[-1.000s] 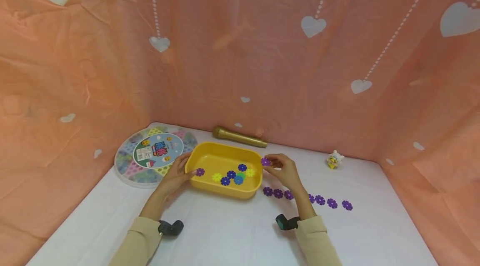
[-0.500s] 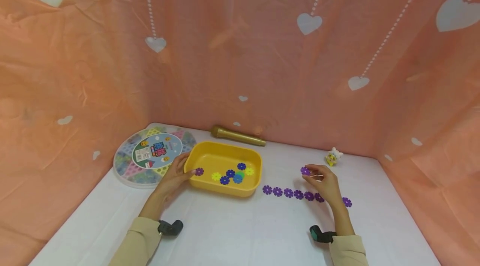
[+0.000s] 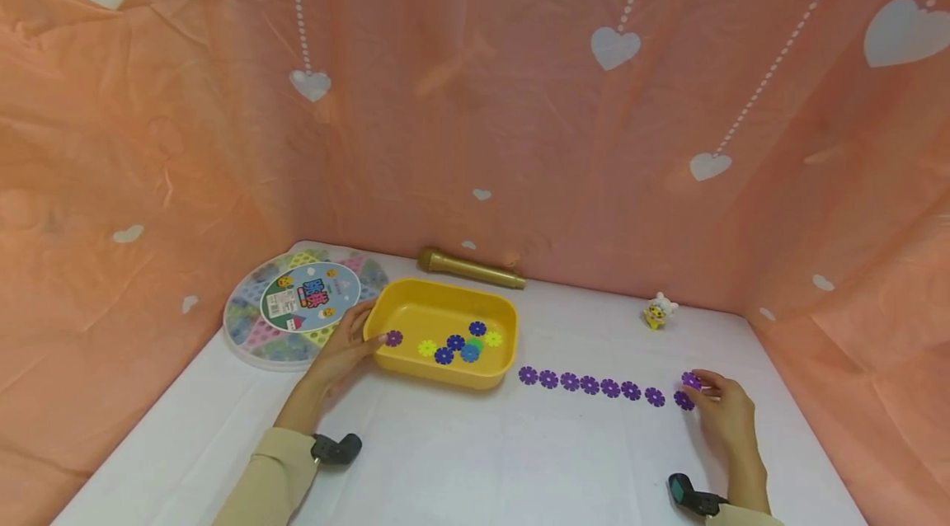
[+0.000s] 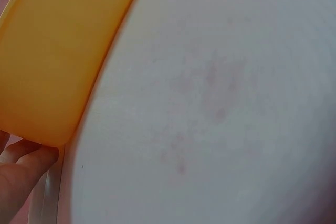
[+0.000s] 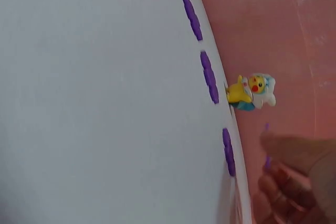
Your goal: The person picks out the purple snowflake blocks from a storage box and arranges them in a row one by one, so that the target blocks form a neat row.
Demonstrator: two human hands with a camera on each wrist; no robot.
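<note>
My left hand (image 3: 343, 354) grips the left end of a yellow plastic basin (image 3: 438, 373), thumb over the rim and fingers outside. In the left wrist view, fingertips (image 4: 44, 158) lie against the basin's outer wall. The basin holds several flower-shaped snowflake discs: purple (image 3: 394, 338) by my thumb, dark blue (image 3: 477, 329), yellow (image 3: 426, 349), green and light blue. At the far right, my right hand (image 3: 729, 417) pinches a purple snowflake disc (image 3: 691, 380) just above the table. Below it lies the last disc (image 3: 684, 401) of a row of purple discs (image 3: 590, 384).
A round Chinese checkers box (image 3: 256, 320) lies behind my left hand. A gold toy microphone (image 3: 471, 269) is behind the basin, and a small yellow-and-white figurine (image 3: 658, 312) stands at the back right. A pink curtain (image 3: 549, 138) with white hearts encloses the white table (image 3: 475, 460).
My right hand has carried the purple disc from the basin's right edge along the row to its right end, uncovering the discs there. My left hand stays on the basin.
</note>
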